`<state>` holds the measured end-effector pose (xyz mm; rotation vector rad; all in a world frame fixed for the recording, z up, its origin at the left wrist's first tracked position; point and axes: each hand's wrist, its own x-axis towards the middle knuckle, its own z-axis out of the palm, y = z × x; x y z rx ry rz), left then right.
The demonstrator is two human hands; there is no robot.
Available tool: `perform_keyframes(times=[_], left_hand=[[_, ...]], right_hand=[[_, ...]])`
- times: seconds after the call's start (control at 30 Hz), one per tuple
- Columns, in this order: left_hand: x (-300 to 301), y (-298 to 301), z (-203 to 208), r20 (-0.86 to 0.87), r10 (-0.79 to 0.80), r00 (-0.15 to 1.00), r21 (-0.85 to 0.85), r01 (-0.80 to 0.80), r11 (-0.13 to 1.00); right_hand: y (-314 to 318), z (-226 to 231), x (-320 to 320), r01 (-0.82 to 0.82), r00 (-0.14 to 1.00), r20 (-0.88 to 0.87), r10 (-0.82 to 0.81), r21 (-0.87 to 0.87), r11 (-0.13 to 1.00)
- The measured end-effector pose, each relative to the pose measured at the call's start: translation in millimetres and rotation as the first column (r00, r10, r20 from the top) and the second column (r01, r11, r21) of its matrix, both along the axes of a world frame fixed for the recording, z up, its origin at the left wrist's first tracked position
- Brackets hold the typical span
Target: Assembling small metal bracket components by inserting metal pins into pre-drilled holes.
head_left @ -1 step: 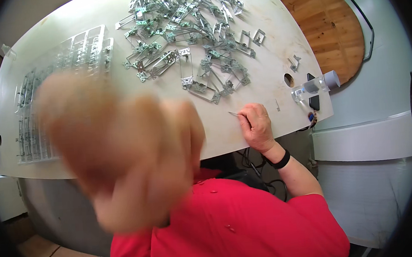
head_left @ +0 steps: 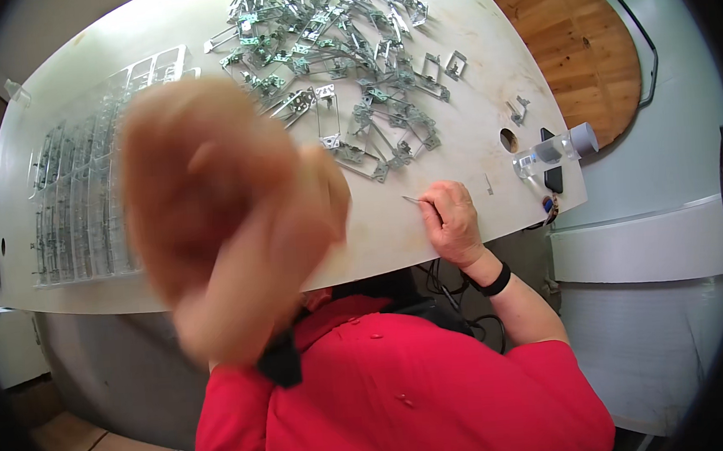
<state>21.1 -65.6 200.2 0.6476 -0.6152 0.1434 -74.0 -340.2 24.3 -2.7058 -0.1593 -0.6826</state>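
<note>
My left hand (head_left: 226,210) is raised close to the camera, large and smeared by motion. Its fingers are too blurred to read, and it covers part of the table and the right side of the clear trays. At the table's near edge rests my right hand (head_left: 452,219), closed in a pinch with a black band on the wrist. From its fingertips sticks a small thin metal piece (head_left: 411,199), mostly hidden by the fingers. Another small thin metal strip (head_left: 489,185) lies just right of that hand. Beyond it spreads a heap of silvery metal frame brackets (head_left: 324,44).
Clear plastic trays (head_left: 67,204) with rows of small metal parts fill the table's left side. At right are a clear bottle (head_left: 545,156) lying on its side, a dark phone-like object (head_left: 553,180), a round hole (head_left: 508,140) and small metal pieces (head_left: 519,110).
My left hand has shifted to the right and slightly up, uncovering more of the trays. My right hand stays in place with the thin metal piece.
</note>
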Motion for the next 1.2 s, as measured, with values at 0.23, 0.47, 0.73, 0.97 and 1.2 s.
perform_keyframes(times=[0.23,0.47,0.73,0.97,1.2], left_hand=[[75,-30,-74,0.153,0.358,0.921,0.798,-0.329,0.505],[89,-39,-150,0.39,0.23,0.892,0.911,-0.41,0.048],[95,-44,-179,0.318,0.11,0.942,0.946,-0.322,0.021],[100,-45,-184,0.315,0.112,0.942,0.942,-0.325,0.082],[100,-45,-186,0.269,0.157,0.95,0.937,-0.295,0.185]], right_hand=[[-4,0,-3,-0.002,1.0,0.01,0.002,0.005,1.0],[-3,0,-2,-0.007,1.0,0.019,0.007,0.025,1.0],[-3,2,-2,-0.014,1.0,0.012,0.014,0.031,0.999],[-2,4,-3,-0.005,1.0,-0.002,0.005,0.037,0.999],[-1,4,-2,0.0,1.0,0.003,0.0,0.035,0.999]])
